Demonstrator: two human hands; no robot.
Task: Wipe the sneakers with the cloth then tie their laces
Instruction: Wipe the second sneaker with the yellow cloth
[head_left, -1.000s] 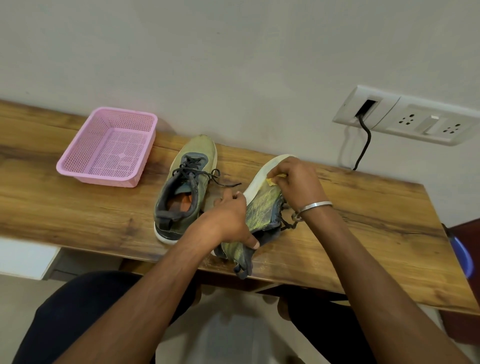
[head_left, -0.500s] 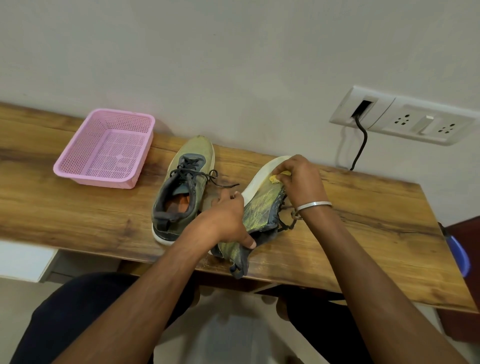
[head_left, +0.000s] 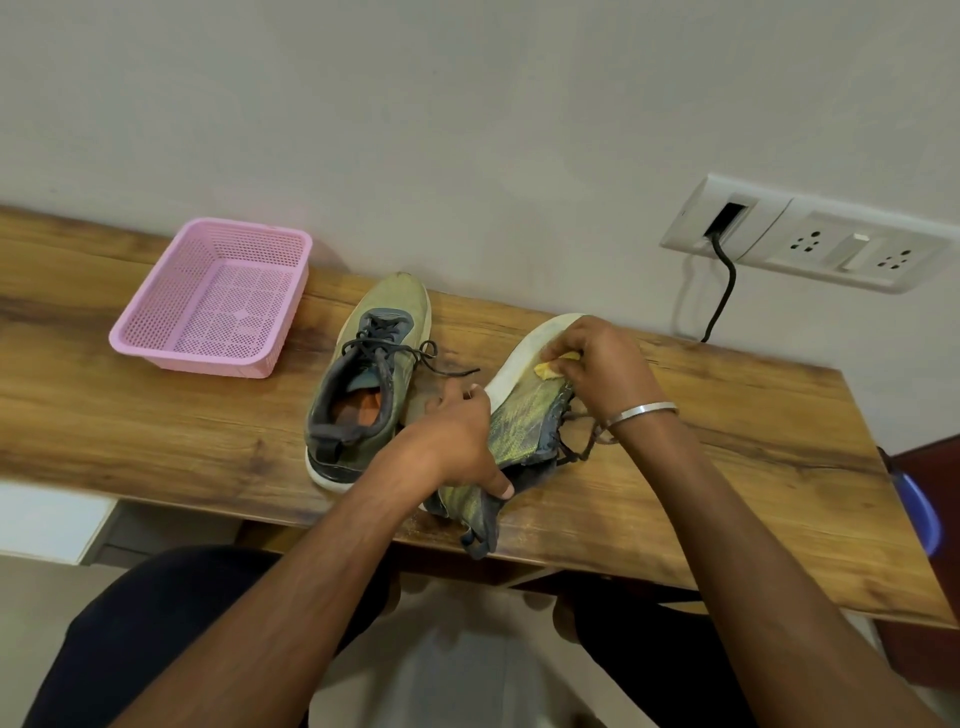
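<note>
The right hand had its fingers curled round a yellow cloth, of which only a scrap showed, and pressed it against the upper of the tilted sneaker near the toe, just under the pale sole edge. The left hand gripped that same sneaker at the heel end, thumb across the collar, fingers wrapped behind, propping it on its side on the table. Its laces hung loose beneath the right wrist. The other sneaker stood upright just to the left, untouched by either hand, its laces trailing untied across the wood. A pink basket sat further left.

By the look of it, wiping was under way on one sneaker. Whether the other was wiped could not be told, and both pairs of laces remained to be tied.
</note>
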